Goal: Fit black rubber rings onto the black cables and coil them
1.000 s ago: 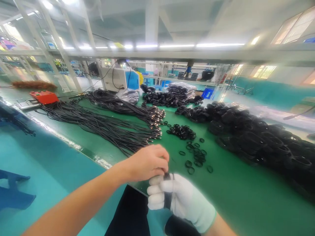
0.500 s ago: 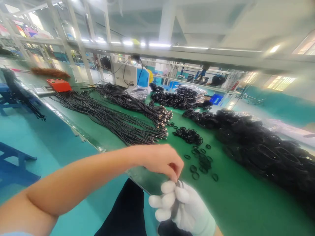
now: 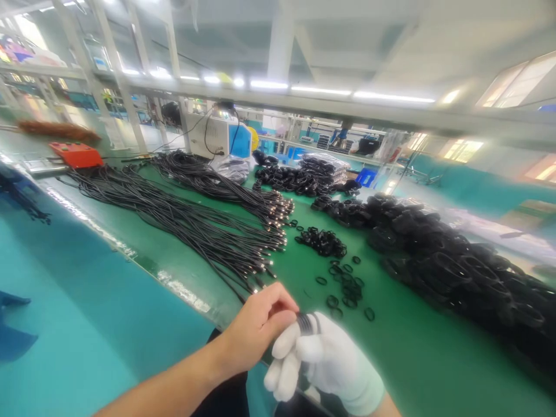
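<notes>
My bare left hand (image 3: 260,324) is closed in a pinch, its fingertips pressed to black rings (image 3: 307,324) at the forefinger of my right hand. A white glove covers my right hand (image 3: 330,353); its fingers are curled, and several of these thin black rings sit around the forefinger. What lies inside the palm is hidden. Loose black rings (image 3: 350,288) of a similar kind are scattered on the green tabletop just beyond, with a denser heap of rings (image 3: 321,241) behind them. Left of these, a long bundle of black cables (image 3: 186,217) ends in metal-tipped connectors.
A large pile of black coiled items (image 3: 452,272) runs along the right side. A red box (image 3: 77,154) stands at the far left and a white-and-blue machine (image 3: 217,136) at the back. The table's near edge (image 3: 182,292) slopes down past my left forearm.
My left hand has lowered and shifted left, its wrist turned, still meeting the gloved forefinger. The black rings on that finger now show more clearly. The view has swung right.
</notes>
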{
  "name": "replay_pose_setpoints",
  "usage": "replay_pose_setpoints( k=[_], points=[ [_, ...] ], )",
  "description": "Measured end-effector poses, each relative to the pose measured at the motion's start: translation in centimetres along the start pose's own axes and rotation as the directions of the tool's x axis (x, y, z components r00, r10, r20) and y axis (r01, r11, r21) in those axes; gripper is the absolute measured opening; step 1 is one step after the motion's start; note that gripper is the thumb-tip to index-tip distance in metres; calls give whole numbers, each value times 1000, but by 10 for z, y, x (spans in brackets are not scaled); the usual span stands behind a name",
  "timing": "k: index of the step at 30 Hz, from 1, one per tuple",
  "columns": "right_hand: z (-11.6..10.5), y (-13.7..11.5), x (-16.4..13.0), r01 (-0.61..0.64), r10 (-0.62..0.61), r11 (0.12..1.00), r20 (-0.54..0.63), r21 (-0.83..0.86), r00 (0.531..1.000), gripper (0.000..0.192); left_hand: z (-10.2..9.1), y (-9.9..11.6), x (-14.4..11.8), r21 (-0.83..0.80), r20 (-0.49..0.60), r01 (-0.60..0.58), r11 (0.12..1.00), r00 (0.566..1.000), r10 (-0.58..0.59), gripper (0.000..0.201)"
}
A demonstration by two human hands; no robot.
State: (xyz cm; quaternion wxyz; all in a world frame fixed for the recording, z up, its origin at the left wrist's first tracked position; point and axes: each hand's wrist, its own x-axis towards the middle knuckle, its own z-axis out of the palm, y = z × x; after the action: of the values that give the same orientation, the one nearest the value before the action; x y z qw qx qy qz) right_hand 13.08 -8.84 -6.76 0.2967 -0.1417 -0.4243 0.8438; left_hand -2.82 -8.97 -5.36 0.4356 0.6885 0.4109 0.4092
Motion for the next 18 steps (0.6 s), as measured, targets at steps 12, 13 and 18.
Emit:
replay_pose_setpoints(
  k=[12, 13, 18],
  points=[
    [6, -30, -3, -174, 211, 952, 127, -251, 969, 36, 3, 0, -8, -61, 32, -13, 998, 999, 15, 12],
    [6, -33, -4, -183, 226, 940, 124, -290, 966, 39, 4, 0, -8, -72, 19, -1, 997, 1000, 2, 12],
    [2, -43, -11, -192, 301, 812, 114, -551, 947, 44, 12, 1, -9, -111, -53, -4, 994, 999, -2, 12]
  ],
)
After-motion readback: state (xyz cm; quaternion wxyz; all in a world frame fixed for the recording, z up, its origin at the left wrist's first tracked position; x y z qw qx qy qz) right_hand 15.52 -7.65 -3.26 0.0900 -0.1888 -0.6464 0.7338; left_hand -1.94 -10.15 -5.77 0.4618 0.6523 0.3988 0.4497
